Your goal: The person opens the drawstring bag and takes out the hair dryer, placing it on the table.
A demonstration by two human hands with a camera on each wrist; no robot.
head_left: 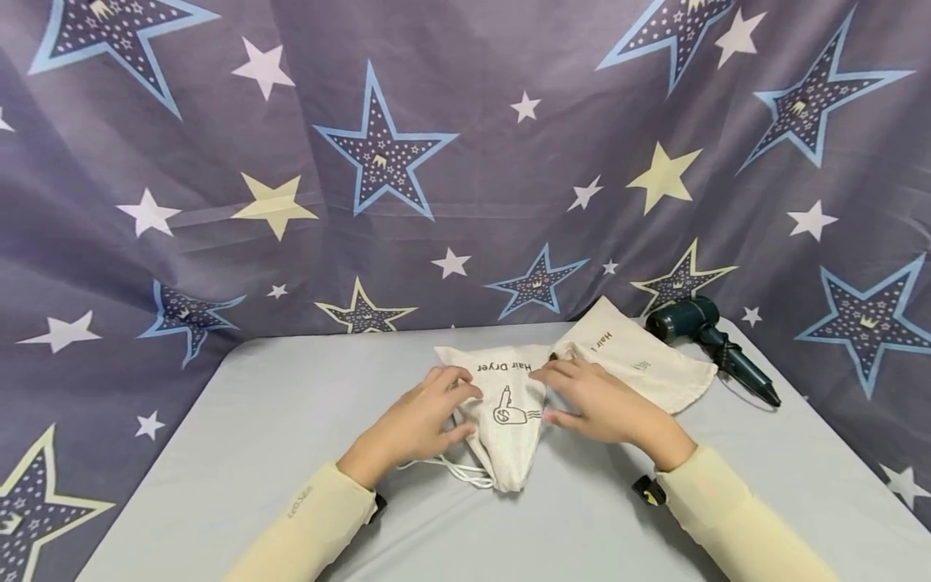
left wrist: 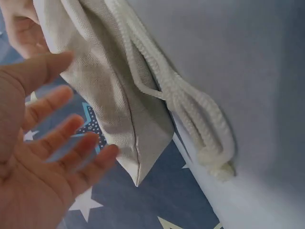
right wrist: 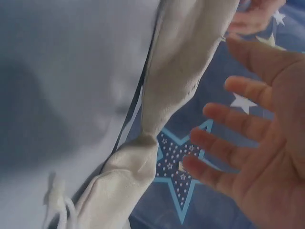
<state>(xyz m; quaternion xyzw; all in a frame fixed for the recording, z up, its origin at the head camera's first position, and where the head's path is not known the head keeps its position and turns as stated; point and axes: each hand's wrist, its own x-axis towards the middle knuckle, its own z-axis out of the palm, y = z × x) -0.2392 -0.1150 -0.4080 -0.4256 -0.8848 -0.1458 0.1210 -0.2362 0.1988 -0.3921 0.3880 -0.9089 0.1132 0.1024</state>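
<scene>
A cream cloth drawstring bag (head_left: 509, 440) printed "Hair Dryer" lies on the table between both hands, its lettering upside down in the head view. My left hand (head_left: 425, 412) is at its left side with fingers spread and loosely bent. My right hand (head_left: 607, 400) hovers at the opposite edge, fingers likewise apart. In both wrist views the palms face the cloth and grip nothing. White cords (left wrist: 167, 86), knotted at the end, trail off the bag's left side. Its near end tapers to a narrow gathered tip.
A second cream bag (head_left: 647, 364) lies behind my right hand, partly under it in the head view. At the back right rests a dark green hair dryer (head_left: 709, 327) with its cord wound about the handle. A star-patterned curtain (head_left: 465, 162) hangs behind the grey table (head_left: 284, 420).
</scene>
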